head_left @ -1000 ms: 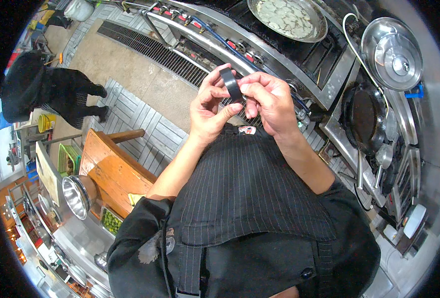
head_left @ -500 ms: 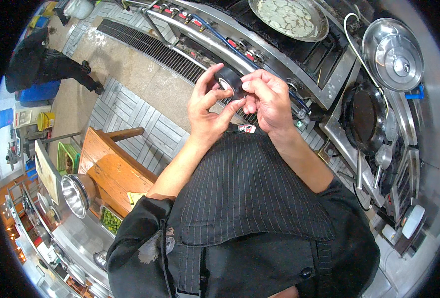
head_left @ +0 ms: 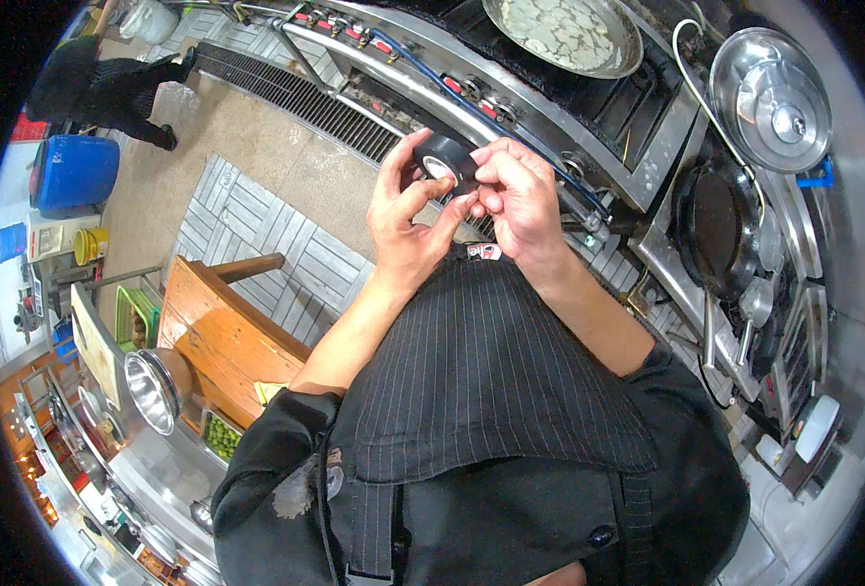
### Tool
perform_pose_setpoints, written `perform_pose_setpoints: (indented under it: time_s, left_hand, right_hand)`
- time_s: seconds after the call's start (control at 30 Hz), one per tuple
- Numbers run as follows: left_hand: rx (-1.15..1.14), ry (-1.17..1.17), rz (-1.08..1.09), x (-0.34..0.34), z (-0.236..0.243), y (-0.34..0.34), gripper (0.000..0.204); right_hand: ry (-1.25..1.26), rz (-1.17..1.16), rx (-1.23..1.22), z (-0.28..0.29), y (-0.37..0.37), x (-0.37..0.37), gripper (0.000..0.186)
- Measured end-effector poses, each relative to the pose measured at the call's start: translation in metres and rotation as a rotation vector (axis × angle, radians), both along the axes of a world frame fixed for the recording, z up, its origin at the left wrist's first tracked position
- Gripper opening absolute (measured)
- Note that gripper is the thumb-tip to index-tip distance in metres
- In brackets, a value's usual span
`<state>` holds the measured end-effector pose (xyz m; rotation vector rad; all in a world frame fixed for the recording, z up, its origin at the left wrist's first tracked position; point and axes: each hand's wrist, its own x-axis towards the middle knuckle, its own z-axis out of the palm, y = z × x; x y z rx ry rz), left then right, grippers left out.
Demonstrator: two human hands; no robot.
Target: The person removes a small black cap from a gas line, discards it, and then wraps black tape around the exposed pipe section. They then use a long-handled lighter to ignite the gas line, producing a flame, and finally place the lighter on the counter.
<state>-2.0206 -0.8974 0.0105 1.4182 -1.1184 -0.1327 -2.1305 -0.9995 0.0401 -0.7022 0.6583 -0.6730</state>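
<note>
A roll of black tape [head_left: 455, 146] with a pale core is gripped in my left hand [head_left: 408, 220], between thumb and fingers, tilted so its face shows. My right hand [head_left: 525, 200] has its fingers curled and pinched at the right edge of the roll; whether they hold a loose end is too small to tell. Both hands are held over the striped black apron [head_left: 491, 371] at my waist, with the stove front [head_left: 442, 93] beyond them.
A pan with pale residue [head_left: 559, 34], a steel lid [head_left: 769, 103] and dark skillets [head_left: 716, 225] sit at the stove side. Left are a wooden table [head_left: 217, 322], steel bowls [head_left: 149, 391] and a blue container [head_left: 71, 171]. A co-worker in black [head_left: 110, 93] walks at the upper left.
The tape roll has turned from edge-on to show its round face, with both hands staying around it. The co-worker has moved up and away, uncovering the blue container.
</note>
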Motion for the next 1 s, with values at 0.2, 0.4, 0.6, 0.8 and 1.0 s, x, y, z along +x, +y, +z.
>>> perform_pose_setpoints:
  time_s: [0.2, 0.4, 0.6, 0.8, 1.0]
  left_hand:
    - [0.022, -0.036, 0.013, 0.001, 0.002, 0.000, 0.028]
    - [0.046, -0.070, 0.017, 0.001, 0.003, -0.001, 0.029]
    - [0.031, -0.079, 0.024, 0.001, 0.005, -0.002, 0.028]
    - [0.051, -0.100, 0.022, 0.000, 0.005, -0.002, 0.028]
    - [0.046, -0.091, 0.020, 0.002, 0.002, -0.004, 0.030]
  right_hand:
    - [-0.031, 0.004, 0.024, -0.002, -0.002, -0.002, 0.006]
    - [-0.031, 0.000, 0.010, -0.006, -0.004, -0.001, 0.007]
    - [-0.032, -0.024, 0.126, -0.007, -0.006, -0.001, 0.007]
    - [-0.002, 0.005, 0.049, -0.011, -0.007, 0.000, 0.006]
    - [-0.019, 0.009, 0.109, -0.015, -0.008, -0.001, 0.006]
